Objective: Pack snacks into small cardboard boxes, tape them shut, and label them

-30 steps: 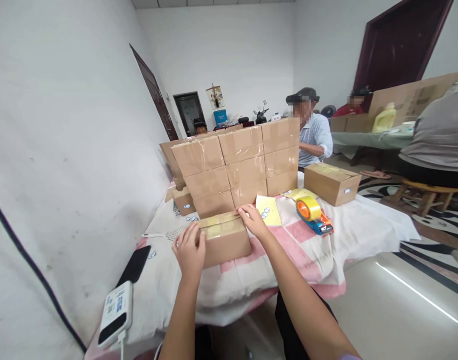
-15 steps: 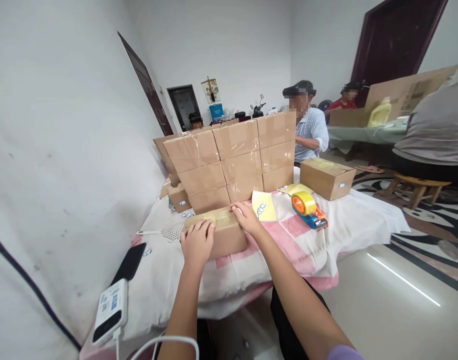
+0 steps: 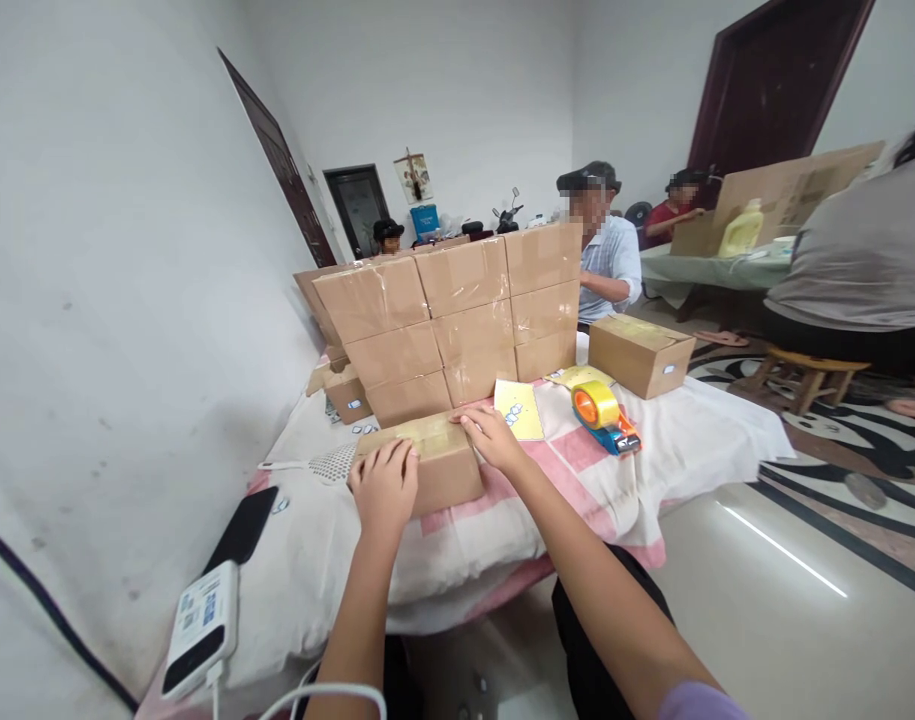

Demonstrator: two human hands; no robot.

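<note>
Head view | carton (image 3: 434, 470) between flat open palms | left hand (image 3: 382, 488) | right hand (image 3: 491, 438)

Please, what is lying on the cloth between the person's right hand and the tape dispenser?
In the head view, a yellow sticker sheet lies on the cloth between the right hand and the tape dispenser, beside the box the hand touches.

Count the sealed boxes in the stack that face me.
9 show: the stack has three rows of three, behind the box that the left hand and the right hand press. More may stand hidden behind.
</note>
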